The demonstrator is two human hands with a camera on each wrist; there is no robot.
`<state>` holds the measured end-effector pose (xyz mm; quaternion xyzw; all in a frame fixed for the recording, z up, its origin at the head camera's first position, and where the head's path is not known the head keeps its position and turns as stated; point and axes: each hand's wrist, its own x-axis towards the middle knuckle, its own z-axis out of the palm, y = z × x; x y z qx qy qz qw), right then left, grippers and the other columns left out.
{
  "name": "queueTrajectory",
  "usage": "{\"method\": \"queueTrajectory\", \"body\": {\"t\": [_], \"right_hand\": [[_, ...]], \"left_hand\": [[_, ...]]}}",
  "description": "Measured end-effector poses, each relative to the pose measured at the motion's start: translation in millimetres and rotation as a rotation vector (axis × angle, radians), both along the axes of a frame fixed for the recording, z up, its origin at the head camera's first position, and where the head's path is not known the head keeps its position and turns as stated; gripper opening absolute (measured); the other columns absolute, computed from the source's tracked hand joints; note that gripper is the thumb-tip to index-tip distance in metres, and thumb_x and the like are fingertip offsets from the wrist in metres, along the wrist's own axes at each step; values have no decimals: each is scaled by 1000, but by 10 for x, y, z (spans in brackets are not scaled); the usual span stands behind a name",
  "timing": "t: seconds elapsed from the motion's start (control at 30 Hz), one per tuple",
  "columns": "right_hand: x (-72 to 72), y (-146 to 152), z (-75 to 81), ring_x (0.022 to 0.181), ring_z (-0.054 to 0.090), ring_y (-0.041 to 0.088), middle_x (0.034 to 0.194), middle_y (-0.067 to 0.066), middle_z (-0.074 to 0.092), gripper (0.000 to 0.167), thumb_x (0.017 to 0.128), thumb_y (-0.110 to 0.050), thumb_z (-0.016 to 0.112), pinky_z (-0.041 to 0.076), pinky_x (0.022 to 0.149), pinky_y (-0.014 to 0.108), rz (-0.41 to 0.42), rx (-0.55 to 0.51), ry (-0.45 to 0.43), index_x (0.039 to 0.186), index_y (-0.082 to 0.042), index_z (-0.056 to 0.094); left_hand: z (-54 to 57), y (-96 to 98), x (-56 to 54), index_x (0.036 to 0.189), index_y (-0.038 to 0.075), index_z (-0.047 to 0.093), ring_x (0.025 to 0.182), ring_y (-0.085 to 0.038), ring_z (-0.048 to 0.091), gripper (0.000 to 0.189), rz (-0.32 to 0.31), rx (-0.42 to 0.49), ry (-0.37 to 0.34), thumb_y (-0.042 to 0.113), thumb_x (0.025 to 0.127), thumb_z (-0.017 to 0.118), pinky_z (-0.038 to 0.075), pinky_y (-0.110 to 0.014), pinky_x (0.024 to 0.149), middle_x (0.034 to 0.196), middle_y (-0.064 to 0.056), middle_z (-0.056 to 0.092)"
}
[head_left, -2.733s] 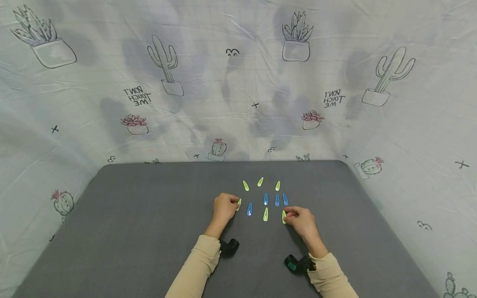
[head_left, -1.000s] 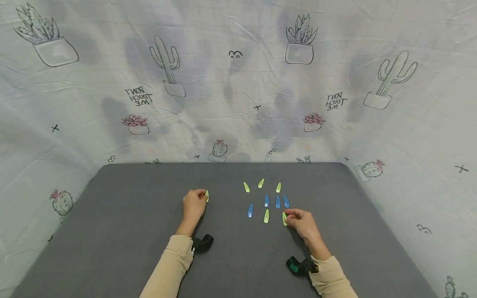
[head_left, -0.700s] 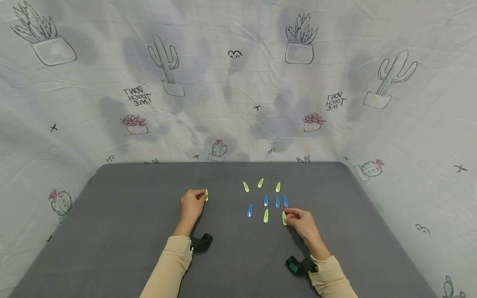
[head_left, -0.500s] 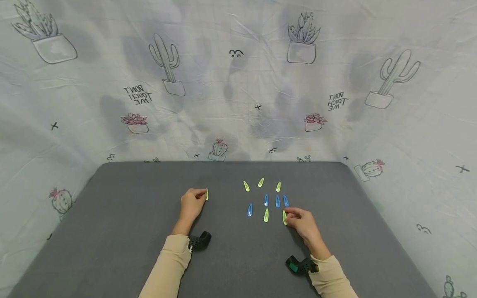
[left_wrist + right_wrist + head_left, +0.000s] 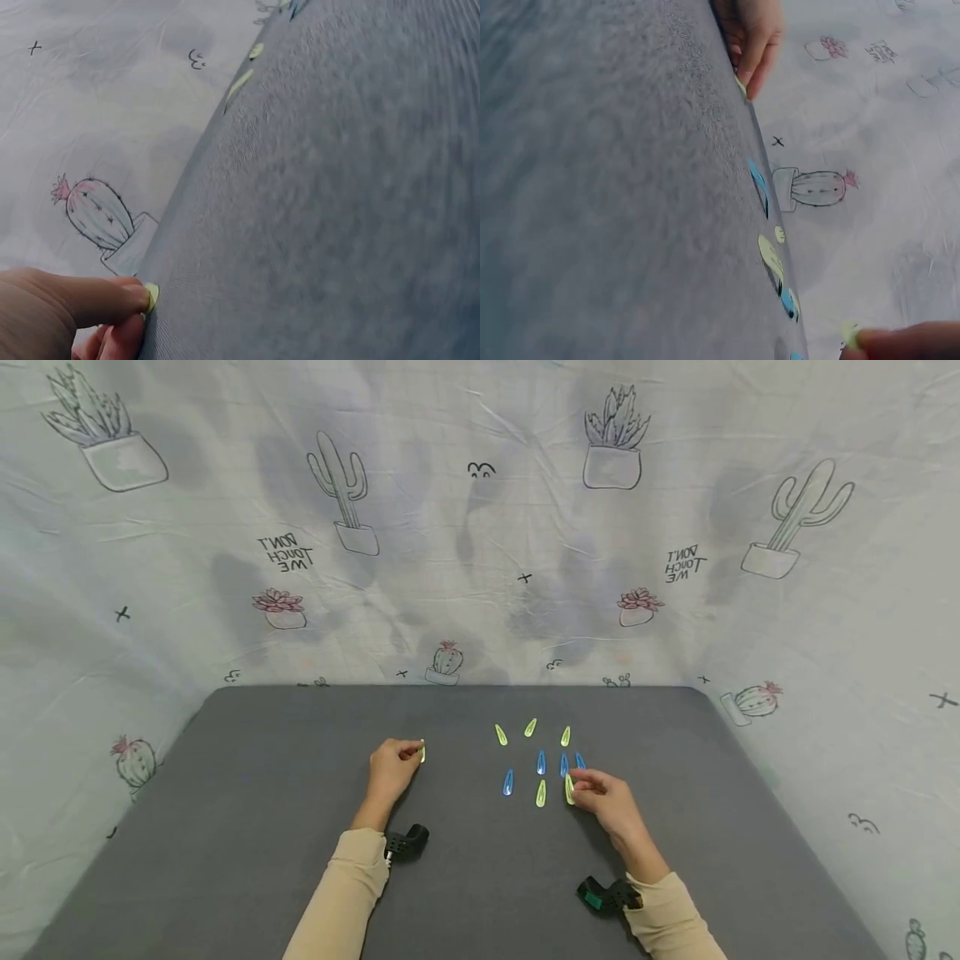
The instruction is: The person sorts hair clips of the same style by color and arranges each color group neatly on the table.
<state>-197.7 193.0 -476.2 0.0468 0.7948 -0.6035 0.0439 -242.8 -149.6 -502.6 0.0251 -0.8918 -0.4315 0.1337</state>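
Observation:
In the head view, my left hand (image 5: 393, 770) pinches a yellow-green snap hair clip (image 5: 422, 751) at the table surface, left of the other clips. The left wrist view shows that clip's tip (image 5: 152, 297) between thumb and finger. My right hand (image 5: 609, 803) pinches another yellow-green clip (image 5: 569, 789) between thumb and fingertips; the right wrist view shows this clip (image 5: 849, 335) raised above the table, blurred. Between the hands lie several blue clips (image 5: 542, 762), a lone blue clip (image 5: 508, 782), and a yellow-green clip (image 5: 542, 793). Farther back sit three yellow-green clips (image 5: 530, 727).
A dark grey table (image 5: 262, 793) with rounded far corners spreads under everything. Behind it hangs a pale curtain (image 5: 420, 527) printed with cacti. Black wrist cameras (image 5: 408, 842) stick out from both sleeves.
Holding its yellow-green clip, my left hand has moved left, away from the lone blue clip, then stayed put. Just now my right hand has raised its clip and shifted slightly left.

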Motion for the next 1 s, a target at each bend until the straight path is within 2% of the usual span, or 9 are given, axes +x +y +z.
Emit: {"method": "queueTrajectory", "body": {"t": [0.23,0.47,0.57,0.7,0.8,0.87,1.0], "right_hand": [[-50,-236,81,73,59,9,84,6,60,35,83,2,65,51,71,25,76,-67,21,118,5,62],[-138,-526,125,74,59,10,85,8,61,35,85,2,63,52,74,32,144,-129,37,120,4,62],[-138,-665,239,76,59,12,87,11,61,35,85,4,62,52,78,35,175,-155,36,120,7,60],[-187,-836,252,77,59,13,88,11,62,35,85,6,61,53,79,37,184,-183,32,120,7,60],[-267,-956,149,76,59,12,88,9,62,34,85,4,62,52,78,36,184,-208,38,119,5,62],[-288,-1041,159,76,59,12,88,10,62,34,85,4,62,53,79,36,196,-209,35,119,5,62],[-278,-1208,292,77,59,12,89,15,62,35,85,7,60,53,81,36,225,-210,24,120,8,60]], "left_hand": [[-1,-16,-3,100,6,75,78,-22,58,18,-4,0,-10,11,84,69,46,-39,73,84,-9,64],[6,1,23,96,4,76,73,-21,57,16,1,10,25,8,82,70,45,-33,68,80,-9,63],[7,5,32,96,4,75,73,-21,57,16,4,10,20,8,82,69,45,-32,67,80,-9,63],[15,12,44,98,4,75,74,-20,57,17,3,16,6,9,83,69,45,-33,67,81,-8,63],[21,18,47,98,5,75,74,-21,56,17,5,22,2,8,83,69,44,-33,68,81,-9,63],[24,22,46,98,5,75,74,-21,56,17,11,24,0,8,83,69,44,-33,67,81,-9,63],[22,26,47,99,5,75,74,-20,56,17,16,20,-12,9,84,68,45,-34,68,82,-8,63]]}}
